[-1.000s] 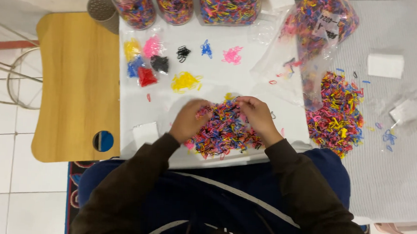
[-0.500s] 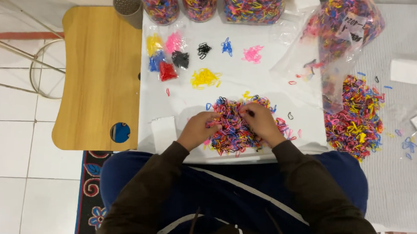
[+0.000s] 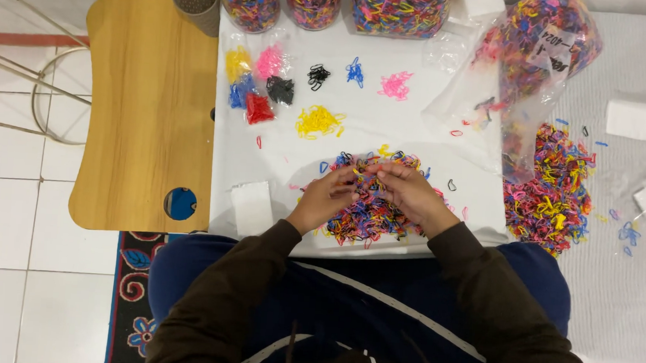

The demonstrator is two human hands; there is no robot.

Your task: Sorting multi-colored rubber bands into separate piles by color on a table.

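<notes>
Together, the left hand point(image 3: 327, 198) and right hand point(image 3: 410, 194) met fingertip to fingertip over the near pile of mixed tiny rubber bands point(image 3: 370, 207), seemingly pinching a band or two, though whether either hand actually gripped one could not be told. That pile lay on the white sheet point(image 3: 371, 128) at the near edge of the desk point(image 3: 148, 111). Farther off sat small sorted heaps: yellow bands point(image 3: 318, 121), black bands point(image 3: 317, 76), blue bands point(image 3: 354, 71), pink bands point(image 3: 395, 85), with filled little bags point(image 3: 254, 87) to the left. A second mixed heap point(image 3: 550, 192) lay to the right. Judging by the pile's closeness to the near edge, a sweeping sleeve could likely drag bands off into the lap.
</notes>
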